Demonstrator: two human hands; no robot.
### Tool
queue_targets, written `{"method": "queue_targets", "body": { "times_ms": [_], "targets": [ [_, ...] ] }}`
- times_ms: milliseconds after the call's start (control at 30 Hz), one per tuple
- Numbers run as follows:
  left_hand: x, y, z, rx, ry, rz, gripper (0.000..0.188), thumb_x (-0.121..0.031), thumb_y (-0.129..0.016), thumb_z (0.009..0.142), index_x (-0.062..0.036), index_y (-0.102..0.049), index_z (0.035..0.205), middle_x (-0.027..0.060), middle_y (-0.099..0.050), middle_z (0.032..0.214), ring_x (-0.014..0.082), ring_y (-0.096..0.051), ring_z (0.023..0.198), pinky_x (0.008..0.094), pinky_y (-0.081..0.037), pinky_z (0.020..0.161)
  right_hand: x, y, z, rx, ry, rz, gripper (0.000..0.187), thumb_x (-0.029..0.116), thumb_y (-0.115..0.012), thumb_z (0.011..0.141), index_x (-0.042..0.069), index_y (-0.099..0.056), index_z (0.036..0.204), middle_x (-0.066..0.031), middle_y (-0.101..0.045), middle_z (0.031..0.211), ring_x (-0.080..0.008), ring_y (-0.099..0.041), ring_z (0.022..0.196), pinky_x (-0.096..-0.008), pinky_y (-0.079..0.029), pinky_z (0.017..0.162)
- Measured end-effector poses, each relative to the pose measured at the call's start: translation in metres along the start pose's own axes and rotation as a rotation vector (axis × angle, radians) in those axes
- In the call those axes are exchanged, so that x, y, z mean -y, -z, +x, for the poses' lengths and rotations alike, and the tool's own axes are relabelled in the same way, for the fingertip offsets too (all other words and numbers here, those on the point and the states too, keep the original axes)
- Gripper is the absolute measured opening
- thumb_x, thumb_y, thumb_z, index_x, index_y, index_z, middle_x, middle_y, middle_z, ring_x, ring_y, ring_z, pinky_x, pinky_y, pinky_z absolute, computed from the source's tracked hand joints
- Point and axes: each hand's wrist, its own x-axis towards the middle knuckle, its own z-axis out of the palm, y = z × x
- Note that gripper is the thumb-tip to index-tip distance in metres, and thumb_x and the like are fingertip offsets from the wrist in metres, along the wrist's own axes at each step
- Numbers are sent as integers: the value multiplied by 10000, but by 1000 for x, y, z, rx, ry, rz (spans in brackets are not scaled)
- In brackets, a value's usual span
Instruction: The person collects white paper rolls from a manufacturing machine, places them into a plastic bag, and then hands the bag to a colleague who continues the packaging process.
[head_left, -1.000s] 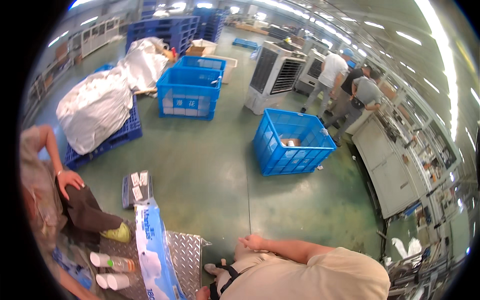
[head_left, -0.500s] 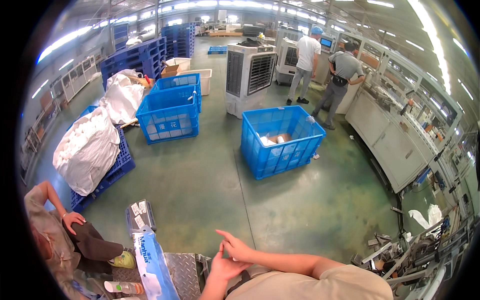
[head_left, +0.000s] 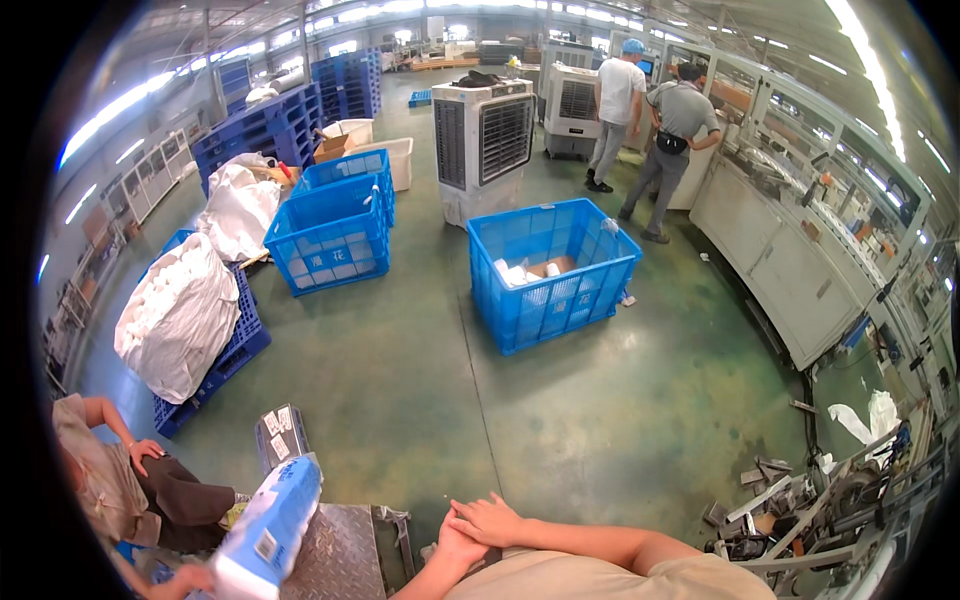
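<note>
The fingers (head_left: 505,520) of the right hand (head_left: 490,522) are lying loosely spread over the left hand (head_left: 455,545), both resting together at six o'clock above the person's lap and gripping nothing; how far the left fingers are curling I cannot tell, since the right hand is covering them. Judging from this, the hands are idling and no handling is under way. Nearest to them, at seven o'clock, a long blue-and-white plastic-wrapped pack (head_left: 268,530) is leaning over a grey chequered metal plate (head_left: 340,560), with a seated co-worker's hand (head_left: 148,452) farther left. One open blue plastic crate holding white items (head_left: 550,265) is standing on the green floor (head_left: 420,400) at twelve o'clock, two more blue crates (head_left: 335,225) at eleven, two bulging white sacks (head_left: 180,315) at ten, and two people (head_left: 650,110) are standing at one o'clock.
</note>
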Motion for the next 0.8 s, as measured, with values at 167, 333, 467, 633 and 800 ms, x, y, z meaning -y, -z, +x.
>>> {"method": "queue_targets", "body": {
  "times_ms": [167, 333, 467, 633, 800],
  "targets": [
    [0, -1, 11, -109, -33, 534, 350, -404, -320, 920, -120, -500, 1017, 41, -559, 944, 191, -549, 809, 344, -454, 659, -3, 21, -1, 131, -99, 518, 776, 606, -217, 870, 32, -161, 1388, -193, -469, 1228, -315, -405, 1172, -519, -185, 1027],
    [-1, -33, 5, -282, -218, 788, 237, -271, -388, 917, -76, -499, 991, 30, -537, 704, 142, -486, 507, 250, -358, 411, -4, 21, -2, -222, -74, 623, 651, 467, -285, 918, -13, -227, 1354, -203, -507, 1172, -334, -473, 1084, -397, -333, 956],
    [-18, -13, 9, -364, -167, 608, 233, -171, -358, 907, -35, -502, 1031, 39, -495, 646, 130, -445, 463, 237, -327, 382, 4, 46, -14, -449, 39, 611, 550, 367, -382, 916, 28, -289, 1339, -191, -483, 1204, -319, -480, 1071, -374, -359, 930],
    [-35, 33, 21, -55, -173, 567, 316, -284, -346, 930, -33, -485, 1061, 87, -559, 981, 179, -561, 866, 326, -475, 694, 21, 63, -18, -317, 287, 446, 509, 339, -445, 891, 58, -352, 1305, -162, -475, 1211, -296, -453, 1097, -382, -360, 921],
    [-25, -4, 1, 21, -62, 274, 364, -304, -325, 933, -25, -448, 1131, 111, -533, 1043, 199, -532, 945, 337, -446, 790, 7, 29, -12, -358, 405, 164, 411, 306, -460, 882, 79, -454, 1224, -112, -509, 1171, -277, -479, 1054, -388, -354, 894]
  ]
}}
